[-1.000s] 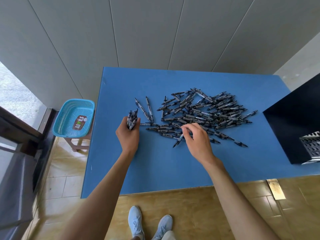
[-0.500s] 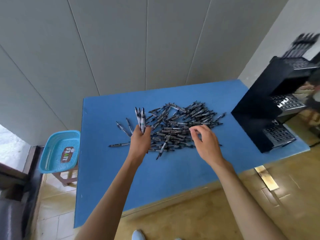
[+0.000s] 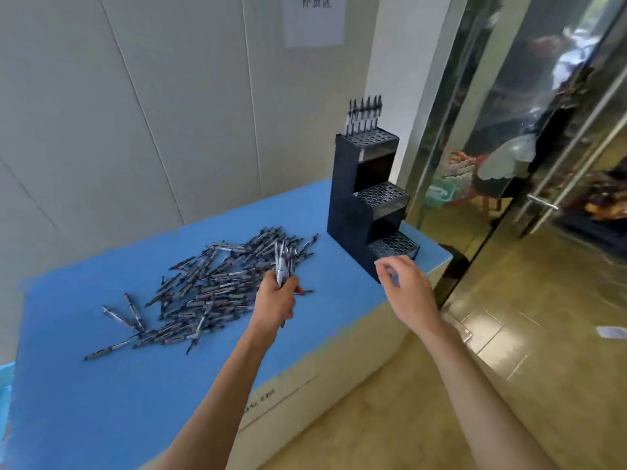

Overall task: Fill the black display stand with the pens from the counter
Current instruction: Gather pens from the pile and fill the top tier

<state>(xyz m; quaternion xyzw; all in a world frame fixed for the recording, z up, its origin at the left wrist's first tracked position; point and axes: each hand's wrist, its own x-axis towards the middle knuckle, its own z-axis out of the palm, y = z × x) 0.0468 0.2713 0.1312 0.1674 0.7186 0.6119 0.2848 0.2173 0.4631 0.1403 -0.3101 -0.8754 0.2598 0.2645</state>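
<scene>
Head: left hand [image 3: 276, 301] grips pens [image 3: 282, 262].

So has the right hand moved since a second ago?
Yes. The right hand has left the pen pile on the blue counter and now sits by the bottom tier of the black display stand, apparently empty.
</scene>
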